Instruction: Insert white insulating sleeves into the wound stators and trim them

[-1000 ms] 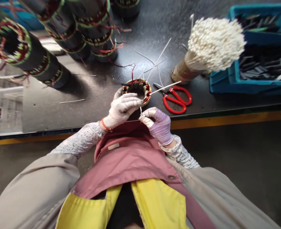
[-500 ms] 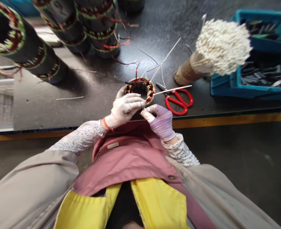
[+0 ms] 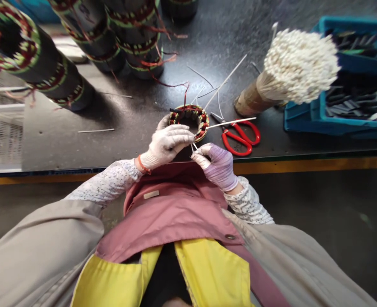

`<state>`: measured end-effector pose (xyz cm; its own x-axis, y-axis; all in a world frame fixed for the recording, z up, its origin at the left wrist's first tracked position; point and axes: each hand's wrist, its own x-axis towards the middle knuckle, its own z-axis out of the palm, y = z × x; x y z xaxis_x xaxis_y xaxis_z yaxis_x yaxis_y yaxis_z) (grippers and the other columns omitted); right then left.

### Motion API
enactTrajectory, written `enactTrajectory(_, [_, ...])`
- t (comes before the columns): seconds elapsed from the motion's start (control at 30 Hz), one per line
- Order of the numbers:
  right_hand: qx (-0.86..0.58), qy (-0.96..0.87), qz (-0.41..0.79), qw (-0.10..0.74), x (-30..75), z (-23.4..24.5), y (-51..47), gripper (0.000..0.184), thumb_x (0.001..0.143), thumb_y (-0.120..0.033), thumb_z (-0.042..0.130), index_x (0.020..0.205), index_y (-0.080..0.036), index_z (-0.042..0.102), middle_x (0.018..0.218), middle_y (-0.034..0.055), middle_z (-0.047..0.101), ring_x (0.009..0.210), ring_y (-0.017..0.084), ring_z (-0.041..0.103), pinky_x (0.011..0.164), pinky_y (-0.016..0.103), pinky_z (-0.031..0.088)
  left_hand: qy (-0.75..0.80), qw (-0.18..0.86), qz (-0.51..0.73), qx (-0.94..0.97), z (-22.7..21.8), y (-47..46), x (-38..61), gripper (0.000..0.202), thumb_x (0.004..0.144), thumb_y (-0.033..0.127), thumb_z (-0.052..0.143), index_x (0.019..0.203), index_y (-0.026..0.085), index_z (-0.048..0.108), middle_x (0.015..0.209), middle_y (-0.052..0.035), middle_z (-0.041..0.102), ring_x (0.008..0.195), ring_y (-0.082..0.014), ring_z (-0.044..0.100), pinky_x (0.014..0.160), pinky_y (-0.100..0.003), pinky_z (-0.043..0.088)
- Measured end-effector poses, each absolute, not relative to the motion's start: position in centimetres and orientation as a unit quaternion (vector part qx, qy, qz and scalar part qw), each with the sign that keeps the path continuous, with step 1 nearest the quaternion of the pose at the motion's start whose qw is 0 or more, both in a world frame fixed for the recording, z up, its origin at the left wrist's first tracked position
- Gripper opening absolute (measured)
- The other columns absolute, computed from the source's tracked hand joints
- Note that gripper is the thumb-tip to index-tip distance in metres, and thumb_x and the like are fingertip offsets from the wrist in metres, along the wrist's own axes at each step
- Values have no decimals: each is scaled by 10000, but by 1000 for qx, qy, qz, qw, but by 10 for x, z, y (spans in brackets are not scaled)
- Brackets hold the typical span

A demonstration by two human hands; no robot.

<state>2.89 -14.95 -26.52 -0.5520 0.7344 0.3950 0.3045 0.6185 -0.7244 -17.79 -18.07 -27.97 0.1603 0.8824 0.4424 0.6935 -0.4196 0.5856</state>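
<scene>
A small ring-shaped stator (image 3: 190,120) with red and green windings sits at the near edge of the dark bench. My left hand (image 3: 167,144), in a white glove, is wrapped over its near rim and holds it. My right hand (image 3: 215,164), in a purple glove, pinches the end of a thin white cable tie (image 3: 194,147) beside the left fingertips. A second white tie (image 3: 231,123) sticks out of the stator to the right, over the red scissors (image 3: 239,137).
Stacks of wound stators (image 3: 38,64) lean at the back left. A bundle of white ties (image 3: 290,68) stands at the right, beside a blue bin (image 3: 306,119) of dark strips. Loose ties lie behind the stator. A white basket (image 3: 1,136) sits at far left.
The view has shifted slightly. My right hand has moved a little away from the left, pulling the tie end out; my left hand stays on the stator.
</scene>
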Motion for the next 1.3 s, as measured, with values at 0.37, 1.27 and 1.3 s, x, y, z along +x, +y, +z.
enactTrajectory(0.37, [-323,-799,369,349,27,-267,-147,158,880,-274,699,738,-205,688,764,11,729,690,128,655,699,250,536,523,145,384,747,-281,-181,-179,266,994,397,528,998,287,770,1057,-17,799,1133,-192,707,1112,-488,464])
enactTrajectory(1.27, [-344,-789,384,336,19,-276,-146,215,907,-346,683,752,-197,678,739,9,715,673,133,644,680,255,502,511,127,372,764,-284,-181,-182,281,1012,408,505,1010,290,759,1060,-22,798,1141,-189,702,1169,-507,404])
enactTrajectory(1.3, [-355,-792,374,328,18,-280,-145,244,920,-367,665,748,-194,670,720,10,706,652,133,631,661,256,488,505,124,380,765,-285,-180,-182,275,1013,400,508,1006,287,758,1061,-23,798,1141,-186,701,1155,-496,418])
